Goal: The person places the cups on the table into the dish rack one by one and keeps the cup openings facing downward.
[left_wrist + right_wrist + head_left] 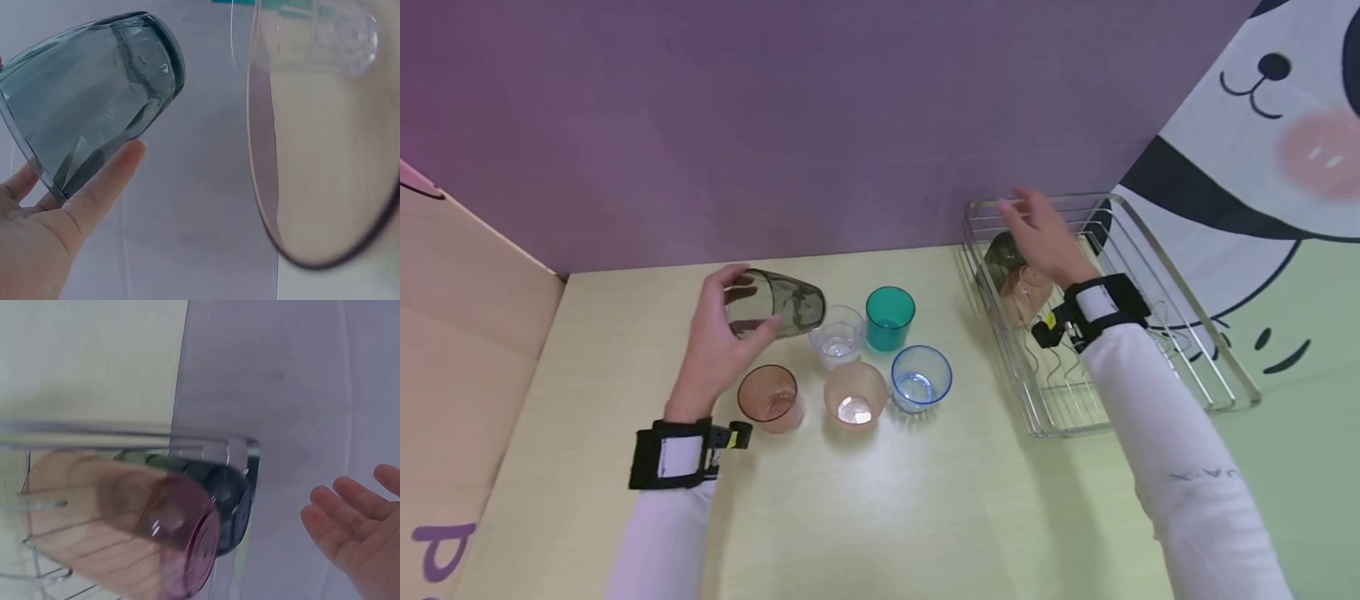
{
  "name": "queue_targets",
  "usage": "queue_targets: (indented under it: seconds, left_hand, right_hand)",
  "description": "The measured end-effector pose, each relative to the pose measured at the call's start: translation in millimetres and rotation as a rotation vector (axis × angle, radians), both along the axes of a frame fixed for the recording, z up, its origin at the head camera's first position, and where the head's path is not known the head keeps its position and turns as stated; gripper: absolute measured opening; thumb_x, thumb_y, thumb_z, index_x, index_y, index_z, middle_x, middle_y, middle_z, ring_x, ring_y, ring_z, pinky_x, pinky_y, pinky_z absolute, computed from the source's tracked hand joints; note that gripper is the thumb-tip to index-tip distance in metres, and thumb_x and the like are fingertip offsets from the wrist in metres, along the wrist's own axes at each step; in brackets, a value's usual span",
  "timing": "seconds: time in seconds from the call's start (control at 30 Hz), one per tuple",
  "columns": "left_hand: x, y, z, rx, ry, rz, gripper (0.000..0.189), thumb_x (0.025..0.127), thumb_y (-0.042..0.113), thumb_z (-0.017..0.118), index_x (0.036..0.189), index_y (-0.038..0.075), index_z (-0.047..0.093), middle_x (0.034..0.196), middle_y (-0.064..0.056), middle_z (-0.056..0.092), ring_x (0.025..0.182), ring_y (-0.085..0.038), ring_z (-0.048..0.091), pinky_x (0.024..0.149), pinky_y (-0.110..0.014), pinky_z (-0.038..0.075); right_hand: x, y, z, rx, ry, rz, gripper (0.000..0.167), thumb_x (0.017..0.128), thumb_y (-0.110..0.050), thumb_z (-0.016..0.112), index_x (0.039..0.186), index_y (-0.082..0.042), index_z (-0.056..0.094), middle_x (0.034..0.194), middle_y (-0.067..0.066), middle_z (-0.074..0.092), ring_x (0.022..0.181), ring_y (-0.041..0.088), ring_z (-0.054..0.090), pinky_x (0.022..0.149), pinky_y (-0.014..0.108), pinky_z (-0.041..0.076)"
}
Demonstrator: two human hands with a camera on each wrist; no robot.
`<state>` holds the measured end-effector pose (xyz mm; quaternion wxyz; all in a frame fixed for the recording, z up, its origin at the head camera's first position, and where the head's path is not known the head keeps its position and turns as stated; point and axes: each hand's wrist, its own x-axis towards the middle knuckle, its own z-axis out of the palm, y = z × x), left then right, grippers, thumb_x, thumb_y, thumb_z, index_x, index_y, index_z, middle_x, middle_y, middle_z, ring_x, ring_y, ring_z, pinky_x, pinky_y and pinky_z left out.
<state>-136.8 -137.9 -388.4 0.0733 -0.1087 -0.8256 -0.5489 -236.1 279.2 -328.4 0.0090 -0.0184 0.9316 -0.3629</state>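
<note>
Holding one grey cup (777, 303) tilted on its side above the tabletop (865, 500), your left hand (718, 346) grips it with thumb and fingers round the wall. Five cups stand upright below it: one clear (837, 336), one teal (890, 317), one blue (921, 379), and two pink (770, 398) (855, 394). Your right hand (1045, 237) hovers released, fingers straight, over the wire rack (1187, 333). Two cups lie in the rack, one pink (1026, 293) and one dark (1000, 250), the latter partly hidden by your hand. In the left wrist view a blurred pink rim (325, 259) is cut off at the frame edge.
</note>
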Motion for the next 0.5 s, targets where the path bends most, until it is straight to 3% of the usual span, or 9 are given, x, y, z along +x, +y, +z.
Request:
queue_targets:
  seconds: [0.27,0.5]
  left_hand:
    - [0.5,14.8,1.8,0.111,-0.018,-0.090,0.073,0.088,0.009,0.068,0.148,0.006,0.027,0.144,-0.014,0.039,0.132,-0.031,0.045,0.088,-0.017,0.054]
    - [2.7,28.2,4.7,0.158,-0.001,-0.145,0.075,0.086,0.007,0.069,0.147,0.007,0.026,0.146,-0.011,0.036,0.132,-0.026,0.044,0.092,-0.024,0.056]
  right_hand:
    - [5.4,-19,7.3,-0.043,0.019,0.061,0.070,0.103,-0.055,0.033,0.156,-0.011,0.021,0.156,0.022,0.034,0.141,0.042,0.038,0.117,0.057,0.031]
    - [12.9,-29,14.1,-0.077,0.035,0.113,0.068,0.103,-0.054,0.035,0.156,-0.014,0.021,0.157,0.020,0.034,0.142,0.040,0.036,0.118,0.057,0.028]
